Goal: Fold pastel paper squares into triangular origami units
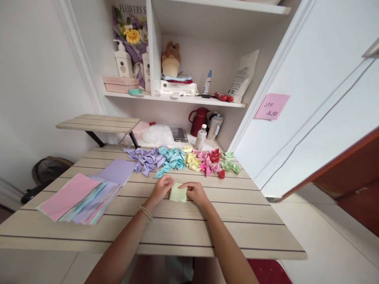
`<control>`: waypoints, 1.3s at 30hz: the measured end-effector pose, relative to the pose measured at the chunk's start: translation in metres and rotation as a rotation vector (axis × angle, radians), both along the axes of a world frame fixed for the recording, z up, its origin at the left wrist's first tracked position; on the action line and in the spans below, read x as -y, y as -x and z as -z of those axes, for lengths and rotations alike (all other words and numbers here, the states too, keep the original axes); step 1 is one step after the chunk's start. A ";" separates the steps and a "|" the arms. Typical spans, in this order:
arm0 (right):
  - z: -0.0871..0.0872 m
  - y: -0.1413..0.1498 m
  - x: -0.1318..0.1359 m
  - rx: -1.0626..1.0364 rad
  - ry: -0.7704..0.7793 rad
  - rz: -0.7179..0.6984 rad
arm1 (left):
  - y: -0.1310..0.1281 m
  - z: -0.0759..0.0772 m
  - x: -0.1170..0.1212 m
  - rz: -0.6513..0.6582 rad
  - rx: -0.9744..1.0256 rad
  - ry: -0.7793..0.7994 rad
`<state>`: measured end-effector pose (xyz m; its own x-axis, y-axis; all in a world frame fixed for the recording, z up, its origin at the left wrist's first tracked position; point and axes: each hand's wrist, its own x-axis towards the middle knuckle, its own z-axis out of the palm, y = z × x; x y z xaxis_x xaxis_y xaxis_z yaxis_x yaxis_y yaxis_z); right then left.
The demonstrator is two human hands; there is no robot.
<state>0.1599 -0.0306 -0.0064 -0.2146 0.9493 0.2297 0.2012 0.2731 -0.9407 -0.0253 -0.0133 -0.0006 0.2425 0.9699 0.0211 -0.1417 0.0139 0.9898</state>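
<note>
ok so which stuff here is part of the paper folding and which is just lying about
Part of the folding:
green sheet, between left hand and right hand
paper stack
folded pieces

Apparently just lying about:
clear bottle
red jug
plastic bag
plush toy
pink box

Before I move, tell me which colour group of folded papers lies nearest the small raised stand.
The purple group; it forms the left end of the row, between the raised stand and the blue group.
</note>
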 end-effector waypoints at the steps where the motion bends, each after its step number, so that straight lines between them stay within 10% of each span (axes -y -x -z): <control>1: 0.001 0.001 -0.001 0.005 -0.021 0.072 | 0.000 0.000 0.001 0.007 0.008 0.005; 5: 0.000 -0.001 -0.004 -0.018 -0.051 0.221 | -0.001 -0.002 0.002 0.049 -0.004 0.013; 11: -0.013 -0.007 0.001 -0.113 0.094 -0.046 | 0.003 0.001 0.000 -0.006 0.009 0.011; 30: 0.001 0.002 -0.007 -0.220 -0.008 0.294 | -0.001 0.006 -0.001 -0.036 -0.015 -0.063; 39: -0.006 -0.003 -0.004 -0.034 -0.006 0.117 | -0.004 -0.001 0.007 -0.014 0.041 -0.030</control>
<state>0.1631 -0.0267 -0.0003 -0.0940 0.9661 0.2403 0.2003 0.2548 -0.9460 -0.0213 -0.0198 -0.0001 0.2275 0.9720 0.0593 -0.1818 -0.0174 0.9832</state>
